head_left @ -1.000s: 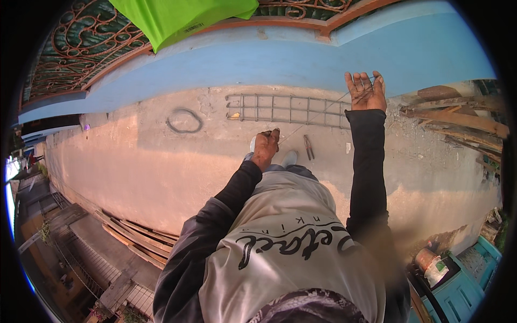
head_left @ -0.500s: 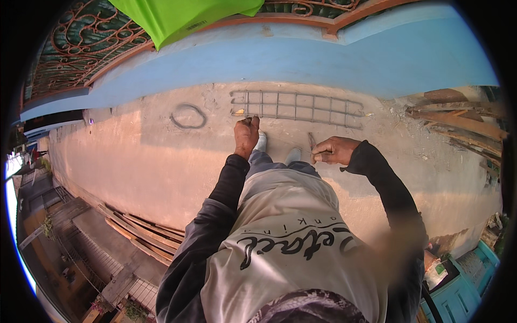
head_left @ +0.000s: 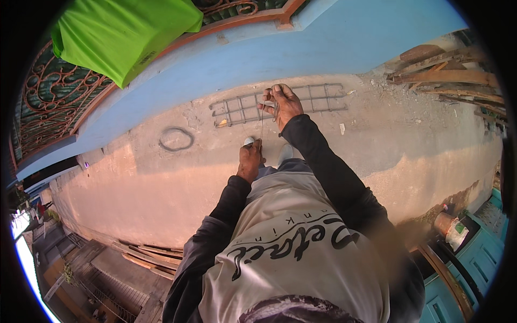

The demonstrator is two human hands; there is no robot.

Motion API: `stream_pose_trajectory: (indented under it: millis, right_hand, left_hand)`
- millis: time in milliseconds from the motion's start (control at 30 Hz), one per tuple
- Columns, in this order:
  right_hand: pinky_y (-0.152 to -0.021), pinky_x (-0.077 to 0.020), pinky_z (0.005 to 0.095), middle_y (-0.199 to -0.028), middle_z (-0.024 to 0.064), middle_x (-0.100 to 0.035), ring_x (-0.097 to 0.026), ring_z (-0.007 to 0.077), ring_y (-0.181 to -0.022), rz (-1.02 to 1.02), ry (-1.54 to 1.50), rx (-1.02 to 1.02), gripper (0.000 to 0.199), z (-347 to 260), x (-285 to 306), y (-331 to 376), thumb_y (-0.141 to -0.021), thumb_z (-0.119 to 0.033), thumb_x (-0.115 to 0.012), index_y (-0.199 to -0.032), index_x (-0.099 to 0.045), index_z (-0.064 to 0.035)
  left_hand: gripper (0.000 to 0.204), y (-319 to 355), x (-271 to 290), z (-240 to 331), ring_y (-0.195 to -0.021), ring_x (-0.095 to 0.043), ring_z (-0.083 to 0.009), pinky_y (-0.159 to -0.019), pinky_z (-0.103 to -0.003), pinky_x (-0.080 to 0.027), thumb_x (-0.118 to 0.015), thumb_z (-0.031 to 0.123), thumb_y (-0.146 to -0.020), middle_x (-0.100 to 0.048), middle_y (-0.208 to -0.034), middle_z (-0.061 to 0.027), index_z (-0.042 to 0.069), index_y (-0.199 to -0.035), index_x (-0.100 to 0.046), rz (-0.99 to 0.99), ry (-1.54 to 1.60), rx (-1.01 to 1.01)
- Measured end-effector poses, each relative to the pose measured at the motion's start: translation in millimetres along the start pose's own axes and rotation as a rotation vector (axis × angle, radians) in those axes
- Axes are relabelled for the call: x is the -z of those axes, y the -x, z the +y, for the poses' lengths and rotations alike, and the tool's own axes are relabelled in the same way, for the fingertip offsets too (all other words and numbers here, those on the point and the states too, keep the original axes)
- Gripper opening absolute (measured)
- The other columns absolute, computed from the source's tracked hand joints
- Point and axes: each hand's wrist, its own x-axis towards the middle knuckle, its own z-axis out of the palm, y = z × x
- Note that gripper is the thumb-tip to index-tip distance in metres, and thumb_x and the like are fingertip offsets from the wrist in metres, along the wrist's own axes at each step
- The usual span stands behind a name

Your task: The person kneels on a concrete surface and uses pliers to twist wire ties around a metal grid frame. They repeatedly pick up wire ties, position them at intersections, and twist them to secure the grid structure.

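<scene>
My left hand (head_left: 250,161) is closed in front of my waist, fingers wrapped round the lower end of a thin wire (head_left: 262,125). The wire runs upward and away to my right hand (head_left: 284,105), which pinches its upper end between thumb and fingers. Something slim also shows against the right palm, too small to make out. Beneath and beyond the right hand a flat rebar cage (head_left: 318,98) lies on the concrete ground, its long bars crossed by several short ones. The hand hides part of its middle.
A coil of wire (head_left: 176,139) lies on the ground at the left. Wooden planks (head_left: 447,77) are piled at the far right, with more boards (head_left: 148,257) at the lower left. A blue wall (head_left: 226,59) bounds the far side, and bright green cloth (head_left: 124,37) hangs over its railing.
My right hand has moved left and away, over the rebar cage, and a wire now stretches between both hands. My left hand has come down nearer my body. The whole view has turned somewhat.
</scene>
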Motion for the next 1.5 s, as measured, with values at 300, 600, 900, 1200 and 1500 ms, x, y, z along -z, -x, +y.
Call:
stream_pose_trajectory:
  millis: [300,600,900,1200,1500]
  right_hand:
    - [-0.071,-0.0528,0.0439,-0.088,0.0096,-0.069,-0.069,0.0289,-0.088,-0.153,1.805,0.420,0.022,-14.0,16.3,8.9,-0.101,-0.031,-0.051,-0.104,-0.058,-0.0102]
    - [-0.081,-0.0504,0.0391,-0.101,0.0125,-0.070,-0.066,0.0289,-0.091,-0.752,1.488,-0.227,0.030,-3.1,52.9,45.8,-0.100,-0.032,-0.055,-0.106,-0.070,-0.0068]
    - [-0.093,-0.0465,0.0365,-0.110,0.0130,-0.070,-0.064,0.0300,-0.105,-0.305,1.363,-0.096,0.032,-1.1,86.7,57.6,-0.096,-0.030,-0.052,-0.107,-0.070,-0.0062]
    - [-0.087,-0.0502,0.0397,-0.106,0.0154,-0.070,-0.065,0.0348,-0.100,-0.322,1.397,-0.033,0.025,23.6,47.2,76.6,-0.094,-0.027,-0.058,-0.110,-0.070,-0.0128]
    - [-0.092,-0.0487,0.0420,-0.123,0.0161,-0.065,-0.061,0.0344,-0.110,-0.403,1.273,-0.020,0.038,6.2,34.1,63.9,-0.092,-0.025,-0.062,-0.126,-0.061,-0.0082]
  left_hand:
    - [0.037,-21.7,16.9,62.1,-0.051,-0.054,-0.0255,-0.054,-0.040,-0.046,-0.059,0.028,-0.095,-0.056,-0.058,-0.0131,0.002,-0.068,-0.059,0.266,-0.190,0.100]
    - [0.037,-29.9,59.8,105.2,-0.068,-0.063,-0.0371,-0.072,-0.043,-0.049,-0.057,0.030,-0.097,-0.065,-0.065,-0.0149,0.004,-0.072,-0.068,0.399,-0.819,-0.314]
    - [0.031,0.2,69.2,150.3,-0.061,-0.051,-0.0150,-0.062,-0.028,-0.044,-0.059,0.035,-0.100,-0.059,-0.071,-0.0046,0.005,-0.094,-0.063,0.739,-0.527,-0.599]
    - [0.052,10.3,21.9,155.5,-0.070,-0.059,-0.0139,-0.064,-0.028,-0.050,-0.061,0.040,-0.098,-0.069,-0.107,-0.0143,-0.008,-0.119,-0.062,0.104,0.431,0.158]
    - [0.027,6.2,36.0,150.5,-0.062,-0.058,-0.0121,-0.053,-0.026,-0.048,-0.069,0.022,-0.094,-0.067,-0.079,-0.0070,-0.004,-0.101,-0.070,0.188,0.593,0.019]
